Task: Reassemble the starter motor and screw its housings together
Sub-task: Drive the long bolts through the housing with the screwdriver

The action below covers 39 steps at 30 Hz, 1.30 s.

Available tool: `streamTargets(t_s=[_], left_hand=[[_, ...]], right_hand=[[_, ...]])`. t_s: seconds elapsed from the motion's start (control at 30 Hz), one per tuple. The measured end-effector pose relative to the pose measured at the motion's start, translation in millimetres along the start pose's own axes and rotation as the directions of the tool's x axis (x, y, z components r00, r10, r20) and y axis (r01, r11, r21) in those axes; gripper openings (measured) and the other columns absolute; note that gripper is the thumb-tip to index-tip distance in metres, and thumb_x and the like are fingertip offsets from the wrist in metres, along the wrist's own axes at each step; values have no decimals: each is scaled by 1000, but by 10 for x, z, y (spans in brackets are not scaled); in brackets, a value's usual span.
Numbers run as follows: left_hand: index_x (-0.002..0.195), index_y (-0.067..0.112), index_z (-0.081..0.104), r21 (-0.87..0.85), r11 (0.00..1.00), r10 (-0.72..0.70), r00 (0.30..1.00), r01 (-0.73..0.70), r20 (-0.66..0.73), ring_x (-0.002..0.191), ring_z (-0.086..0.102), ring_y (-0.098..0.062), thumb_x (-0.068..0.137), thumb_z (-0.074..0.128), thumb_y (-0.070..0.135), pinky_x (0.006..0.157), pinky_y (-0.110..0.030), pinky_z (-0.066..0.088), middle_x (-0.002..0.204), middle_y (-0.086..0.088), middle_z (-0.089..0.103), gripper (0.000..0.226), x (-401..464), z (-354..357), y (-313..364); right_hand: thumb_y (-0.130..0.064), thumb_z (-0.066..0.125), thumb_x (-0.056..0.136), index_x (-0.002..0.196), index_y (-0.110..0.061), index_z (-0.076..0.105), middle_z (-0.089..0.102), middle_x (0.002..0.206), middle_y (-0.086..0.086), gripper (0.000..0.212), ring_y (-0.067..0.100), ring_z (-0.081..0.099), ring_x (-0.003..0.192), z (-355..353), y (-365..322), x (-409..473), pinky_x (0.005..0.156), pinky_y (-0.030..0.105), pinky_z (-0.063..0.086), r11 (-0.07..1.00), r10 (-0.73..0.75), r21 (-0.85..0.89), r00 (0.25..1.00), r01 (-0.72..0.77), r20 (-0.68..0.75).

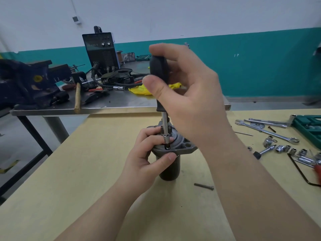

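Note:
The starter motor [169,168] stands upright on the wooden table [86,171], its dark cylindrical body below and its grey flanged housing [185,146] on top. My left hand [145,153] grips the housing's near edge, thumb under the flange and fingers around the driver's shaft. My right hand [187,94] holds the black handle of a screwdriver [159,70] from above. The driver's steel shaft [165,134] points straight down, and its tip sits in a hole of the flange. A loose long bolt [204,186] lies on the table to the right of the motor.
Spanners [265,129], several sockets [284,149], a black hex key [298,169] and a green tool case [309,126] lie at the right. Behind stands a steel bench [112,103] with a blue vise [26,84], a welding machine [100,51], a hammer [77,97] and a yellow rag [140,90].

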<state>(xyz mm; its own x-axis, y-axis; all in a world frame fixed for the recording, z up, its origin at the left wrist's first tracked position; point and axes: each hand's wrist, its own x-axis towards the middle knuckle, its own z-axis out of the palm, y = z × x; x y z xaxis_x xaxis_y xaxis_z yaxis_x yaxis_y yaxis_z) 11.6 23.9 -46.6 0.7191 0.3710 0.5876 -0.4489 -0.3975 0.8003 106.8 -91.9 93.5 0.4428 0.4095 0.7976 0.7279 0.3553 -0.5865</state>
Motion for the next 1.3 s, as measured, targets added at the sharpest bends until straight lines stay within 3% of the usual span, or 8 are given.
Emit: streamTargets(t_s=[0.17, 0.3, 0.43, 0.57, 0.67, 0.93, 1.1, 1.3], left_hand=[[117, 38, 77, 1, 1000, 16, 1000, -16, 5, 140, 52, -35, 88, 81, 27, 113, -46, 48, 135, 6, 59, 31, -3, 4, -3], [116, 35, 77, 3, 1000, 8, 1000, -8, 0, 144, 48, -34, 87, 80, 27, 113, -46, 47, 137, 3, 58, 30, -6, 3, -3], [112, 35, 77, -9, 1000, -4, 1000, 4, -1, 143, 48, -33, 87, 80, 25, 110, -46, 47, 136, -1, 58, 27, -3, 3, 1], [115, 38, 77, -4, 1000, 12, 1000, -12, 2, 143, 48, -33, 87, 80, 25, 114, -47, 46, 137, 3, 58, 31, -3, 4, 0], [118, 36, 77, -1, 1000, 13, 1000, -13, 5, 141, 50, -34, 88, 80, 25, 115, -49, 46, 137, 5, 58, 32, -2, 3, -2], [115, 39, 77, 20, 999, 27, 1000, -27, 12, 140, 51, -30, 89, 79, 25, 110, -32, 46, 137, 4, 59, 30, 7, -4, 11], [118, 36, 77, 24, 999, 36, 999, -37, 14, 140, 52, -33, 89, 79, 22, 113, -47, 48, 136, 3, 59, 33, -4, -5, -3], [117, 34, 76, 41, 999, 4, 1000, -4, 3, 143, 50, -34, 87, 81, 26, 114, -59, 46, 138, 1, 58, 32, -10, 3, 13]], right_hand=[[-8, 58, 107, 135, -28, 63, 78, 110, 3, 35, 25, 79, 98, -164, -49, 36, 84, 43, 66, 941, 82, 299, 962, -160, 259], [-12, 77, 95, 120, -35, 64, 68, 82, -18, 36, 12, 71, 78, -113, -45, 33, 76, 28, 61, 992, 43, 112, 997, -50, 66], [-29, 78, 95, 125, -34, 65, 64, 90, -24, 33, 7, 67, 86, -8, -26, -14, 77, 23, 57, 981, -49, -189, 994, 29, -99], [-24, 64, 106, 134, -27, 65, 74, 108, -17, 29, 12, 73, 106, -15, -36, 9, 96, 39, 62, 982, 107, 150, 992, -116, 63], [-14, 58, 107, 134, -27, 65, 77, 107, 1, 31, 24, 78, 97, -84, -41, 10, 87, 50, 66, 938, 125, 298, 976, -175, 180], [-29, 80, 95, 123, -34, 68, 66, 91, -20, 31, 10, 69, 84, 10, -41, -22, 76, 27, 60, 991, -43, -134, 991, 26, -126], [-19, 59, 108, 132, -28, 69, 73, 118, -15, 27, 14, 71, 116, -64, -70, 18, 101, 49, 60, 965, 129, 214, 984, -153, 122], [-14, 75, 97, 116, -29, 65, 71, 88, -13, 26, 11, 72, 82, -79, -91, 9, 79, 27, 61, 999, 12, 50, 1000, -11, -27]])
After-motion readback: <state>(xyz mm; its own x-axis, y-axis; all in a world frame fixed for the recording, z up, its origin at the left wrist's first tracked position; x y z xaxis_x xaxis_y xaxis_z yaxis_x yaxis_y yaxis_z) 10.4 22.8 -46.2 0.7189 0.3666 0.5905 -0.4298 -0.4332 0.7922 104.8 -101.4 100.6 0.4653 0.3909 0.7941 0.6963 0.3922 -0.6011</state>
